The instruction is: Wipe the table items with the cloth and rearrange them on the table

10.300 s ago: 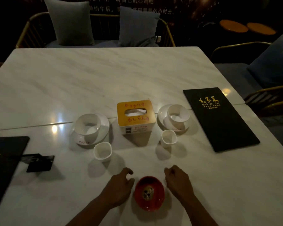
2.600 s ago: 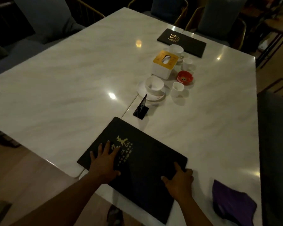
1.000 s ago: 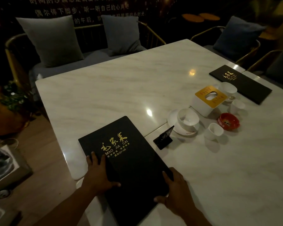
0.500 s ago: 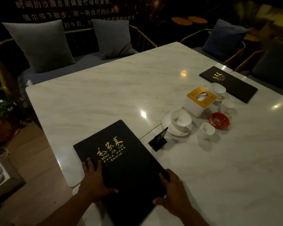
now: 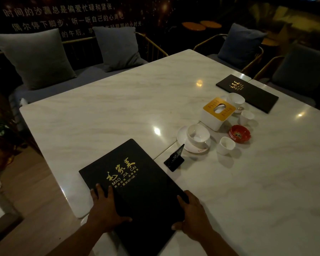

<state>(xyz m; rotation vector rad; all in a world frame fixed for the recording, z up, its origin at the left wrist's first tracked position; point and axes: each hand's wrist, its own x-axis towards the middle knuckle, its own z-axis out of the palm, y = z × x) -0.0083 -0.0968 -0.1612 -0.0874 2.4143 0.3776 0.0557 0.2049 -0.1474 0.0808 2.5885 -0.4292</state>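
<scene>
At the near left corner of the tabletop [image 5: 118, 108], the near menu [image 5: 142, 191] lies flat across the seam between the two slabs, and its near end appears to overhang the edge. The left hand [image 5: 107, 207] rests on its left margin and the right hand [image 5: 192, 215] on its right margin. Both have their fingers spread and pressing on the cover, clamped on nothing. Since a few seconds back the menu has been turned: its gold lettering, then sideways under the left hand, now reads upright toward the person, and over the last second it has barely shifted. The cloth (seen earlier to the right of the menu) is out of view, and neither hand holds it. Judgement: this is the rearranging step, with the menu nearly squared. The number stand [image 5: 175, 159] stands just beyond the menu's far corner, untouched.
</scene>
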